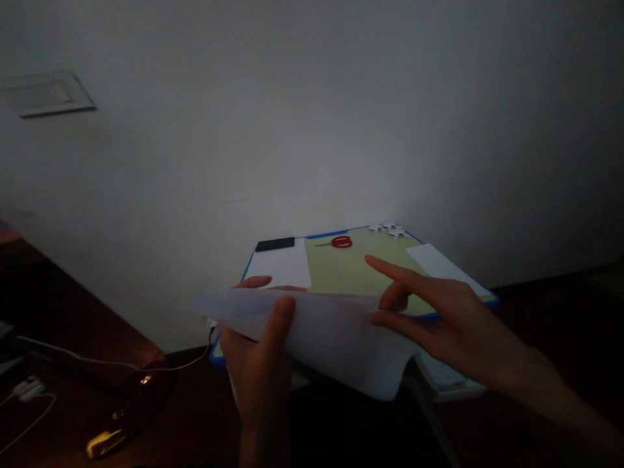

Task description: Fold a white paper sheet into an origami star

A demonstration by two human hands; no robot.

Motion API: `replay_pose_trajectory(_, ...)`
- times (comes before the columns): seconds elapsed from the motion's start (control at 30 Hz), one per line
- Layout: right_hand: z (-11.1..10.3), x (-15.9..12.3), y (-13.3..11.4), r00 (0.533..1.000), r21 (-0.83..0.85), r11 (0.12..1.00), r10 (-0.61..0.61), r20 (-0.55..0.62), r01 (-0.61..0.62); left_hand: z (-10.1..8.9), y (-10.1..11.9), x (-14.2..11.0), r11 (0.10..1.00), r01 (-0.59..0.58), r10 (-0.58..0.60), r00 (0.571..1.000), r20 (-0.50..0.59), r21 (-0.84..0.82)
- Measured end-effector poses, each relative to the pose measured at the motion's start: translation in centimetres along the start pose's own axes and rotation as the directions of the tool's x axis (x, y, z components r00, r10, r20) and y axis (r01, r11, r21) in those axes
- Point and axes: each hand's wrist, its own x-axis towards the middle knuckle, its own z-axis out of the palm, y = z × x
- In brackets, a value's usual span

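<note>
A white sheet of paper (341, 344) is held up in front of me, above the near edge of a small table (361, 266). My left hand (263, 351) grips its left part, thumb on the near face and fingers behind. At the sheet's upper right edge, my right hand (439, 309) pinches the paper between thumb and a bent finger, with the index finger stretched out. Beyond the hands, red-handled scissors (341, 242) lie on the green tabletop. A dark flat rectangular object (275, 244) rests on white paper (277, 266) at the table's left.
Small white paper cutouts (390, 229) are piled at the table's back right corner. Another white sheet (446, 268) lies along the right edge. A wall (316, 130) stands behind the table. White cables (117, 364) run at the lower left, near dark furniture.
</note>
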Motion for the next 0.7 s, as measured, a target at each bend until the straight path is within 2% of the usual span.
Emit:
replay_pose_trajectory(0.1, -0.4, 0.3, 0.1, 0.997, -0.039, 0.997, -0.066, -0.037, 0.065, 0.1, 0.5, 0.0, 0.999, 0.023, -0.021, 0.998, 0.064, -0.036)
replay_pose_trajectory(0.27, -0.9, 0.2, 0.7, 0.981, -0.063, 0.98, -0.193, -0.023, 0.191, 0.7, 0.9, -0.2, 0.997, 0.055, -0.054, 0.998, 0.014, -0.046)
replay_pose_trajectory(0.57, -1.0, 0.8, 0.5, 0.983, -0.031, 0.983, -0.178, 0.044, 0.179, 0.2, 0.2, 0.0, 0.997, 0.051, -0.049, 0.998, 0.035, -0.059)
replay_pose_trajectory(0.7, -1.1, 0.8, 0.4, 0.991, 0.006, 0.993, -0.118, 0.067, 0.118, -0.3, -0.3, -0.1, 0.996, 0.008, -0.004, 0.999, 0.046, -0.093)
